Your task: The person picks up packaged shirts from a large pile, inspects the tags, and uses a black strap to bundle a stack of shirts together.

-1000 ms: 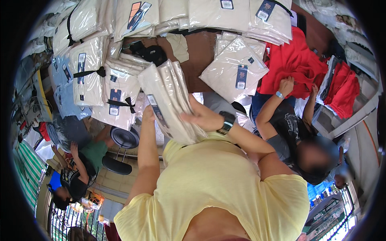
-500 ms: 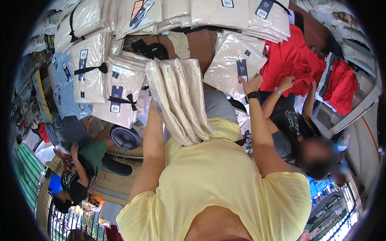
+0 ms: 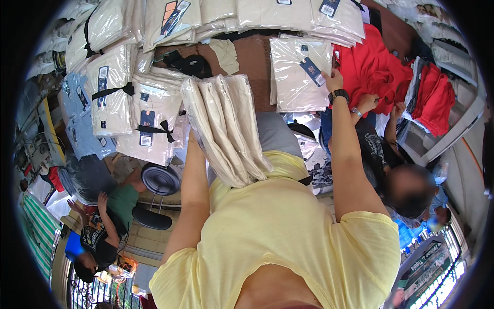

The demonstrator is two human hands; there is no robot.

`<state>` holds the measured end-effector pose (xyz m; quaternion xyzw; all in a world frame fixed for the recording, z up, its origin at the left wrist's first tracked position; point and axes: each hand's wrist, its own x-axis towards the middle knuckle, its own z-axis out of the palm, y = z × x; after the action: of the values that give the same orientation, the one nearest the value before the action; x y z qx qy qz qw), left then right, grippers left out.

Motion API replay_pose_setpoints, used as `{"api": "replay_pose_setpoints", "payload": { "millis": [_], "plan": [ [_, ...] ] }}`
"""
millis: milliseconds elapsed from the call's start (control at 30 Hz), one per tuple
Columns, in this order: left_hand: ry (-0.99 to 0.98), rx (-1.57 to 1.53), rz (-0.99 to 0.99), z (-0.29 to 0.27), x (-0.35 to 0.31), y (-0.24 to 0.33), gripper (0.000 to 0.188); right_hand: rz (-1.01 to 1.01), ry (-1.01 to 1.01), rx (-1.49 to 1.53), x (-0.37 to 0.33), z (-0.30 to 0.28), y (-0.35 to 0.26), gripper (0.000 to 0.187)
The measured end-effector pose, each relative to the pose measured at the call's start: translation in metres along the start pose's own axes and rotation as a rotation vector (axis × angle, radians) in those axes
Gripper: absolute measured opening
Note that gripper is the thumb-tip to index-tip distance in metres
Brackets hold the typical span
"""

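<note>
Several cream garments in clear plastic sleeves form a bundle (image 3: pixel 224 131), standing on edge against my front. My left forearm (image 3: pixel 194 183) runs up behind this bundle, which hides my left hand and its fingers. On the far right of the brown table, another plastic-packed cream garment (image 3: pixel 293 72) lies flat with a dark tag (image 3: pixel 312 72) on it, on top of at least one more pack. My right hand (image 3: pixel 333 81), with a dark watch at the wrist, is closed on that pack's right edge, near the tag's end.
Stacks of packed cream garments (image 3: pixel 272 15) line the far side. More packs (image 3: pixel 110 87), some tied with black bands, sit at left beside light-blue ones (image 3: pixel 85 118). A co-worker's hand (image 3: pixel 368 103) is near red garments (image 3: pixel 373 67) at right. A round stool (image 3: pixel 160 178) stands at lower left.
The pack at my right hand has turned from tilted to nearly square. My right hand has shifted up and to the right with its edge. The cream bundle stays against my front.
</note>
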<state>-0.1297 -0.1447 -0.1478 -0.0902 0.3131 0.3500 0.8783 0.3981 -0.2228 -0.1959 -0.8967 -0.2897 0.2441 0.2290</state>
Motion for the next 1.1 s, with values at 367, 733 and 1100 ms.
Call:
{"api": "replay_pose_setpoints", "payload": {
  "millis": [367,733,1100],
  "plan": [
    [0.017,-0.002,-0.027,-0.013,-0.016,0.003,0.057,-0.13,0.401,-0.458,-0.051,-0.028,-0.088,0.055],
    [0.016,0.006,-0.035,-0.018,-0.026,0.02,0.057,-0.795,-0.25,-0.048,-0.165,0.175,-0.227,0.025],
    [-0.026,0.009,-0.119,-0.013,0.01,-0.001,0.057,-0.168,-0.439,0.384,-0.18,0.082,-0.161,0.023]
  ]
}}
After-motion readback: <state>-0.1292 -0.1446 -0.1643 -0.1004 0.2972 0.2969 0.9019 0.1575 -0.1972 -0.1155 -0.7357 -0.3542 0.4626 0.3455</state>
